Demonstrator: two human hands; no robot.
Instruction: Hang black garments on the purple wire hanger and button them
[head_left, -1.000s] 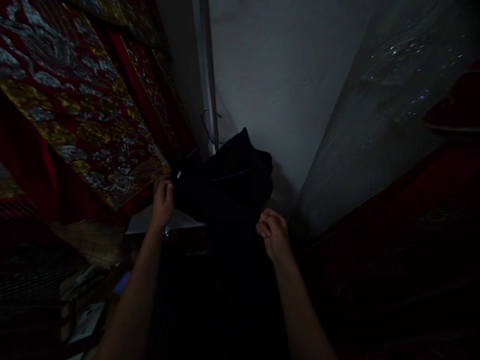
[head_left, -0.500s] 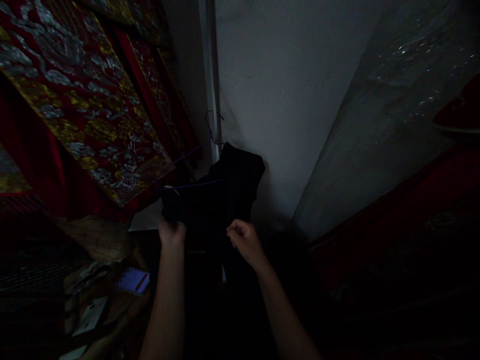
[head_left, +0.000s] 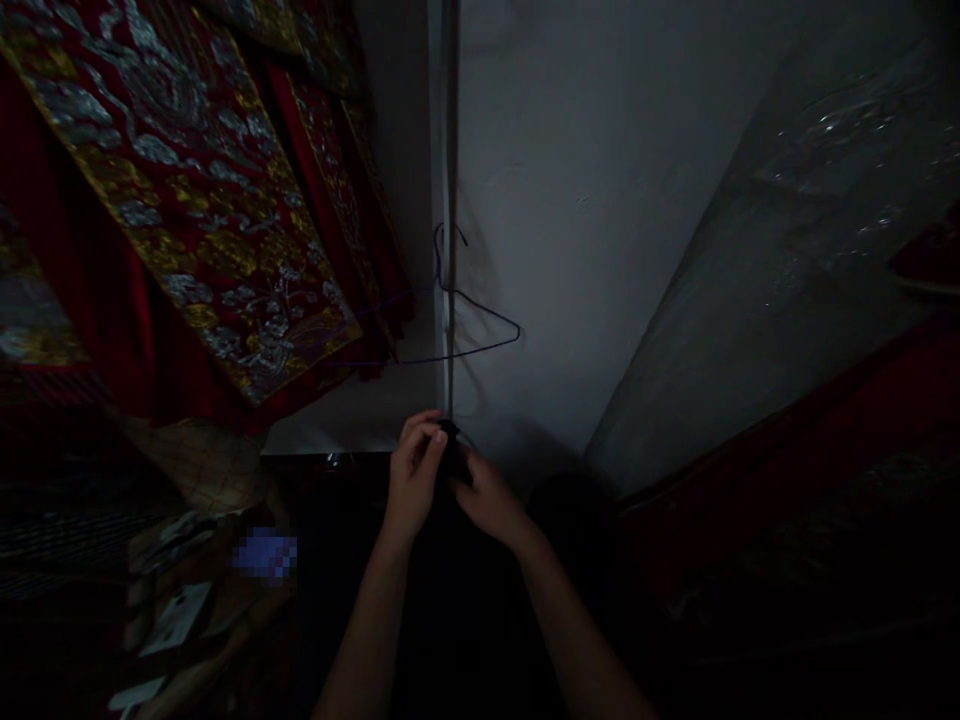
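- Holds, in dim light, a dark cloth [head_left: 453, 458] between two hands close together, just below the centre of the view
- Pinches an upper fold of it with the left hand [head_left: 418, 465], thumb and fingertips drawn almost together
- Touches its other side with the right hand [head_left: 486, 497], fingers partly hidden behind the fabric; cannot tell how tightly closed
- Blends below into black, so cannot make out the full shape or long axis
- Hangs beyond both hands, well apart from the cloth: a thin purple wire hanger [head_left: 486, 347], hook uppermost, long bottom bar running sideways and rising slightly towards the right
- Places the left fingertips nearer than the right to that bar, with a gap between
- Crosses, with the same bar, a pale vertical pole [head_left: 450, 180]; cannot tell what supports the hook
- Includes red embroidered cloth [head_left: 225, 200] on the left, near the hanger's left end
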